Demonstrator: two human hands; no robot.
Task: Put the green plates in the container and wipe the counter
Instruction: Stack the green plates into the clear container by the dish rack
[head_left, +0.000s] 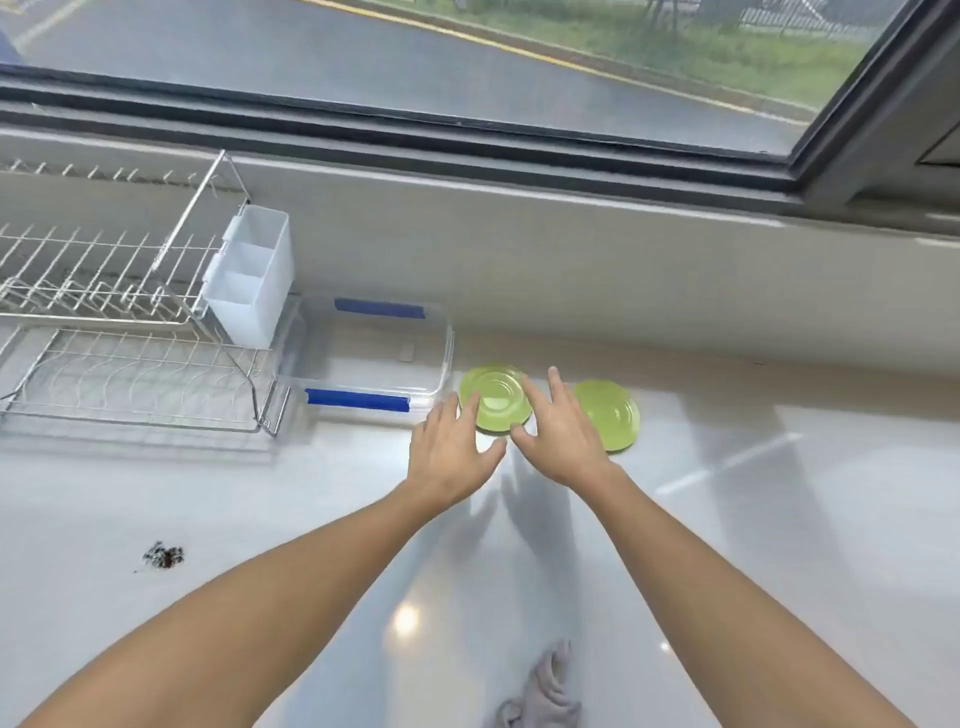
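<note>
Two green plates lie on the white counter (727, 519) near the back wall. The left plate (496, 397) sits just right of a clear plastic container (441, 358) with blue handles. The right plate (613, 413) is partly hidden by my right hand (558, 434). My left hand (452, 452) hovers at the left plate's near-left edge with fingers spread, holding nothing. My right hand is open too, its fingers reaching over the gap between the two plates. A grey cloth (545, 691) lies crumpled at the counter's near edge. A small pile of dark crumbs (163, 556) sits on the counter at left.
A white wire dish rack (104, 312) with a white plastic cutlery holder (249, 275) stands at the left, touching the container's left side. A window ledge and window run along the back.
</note>
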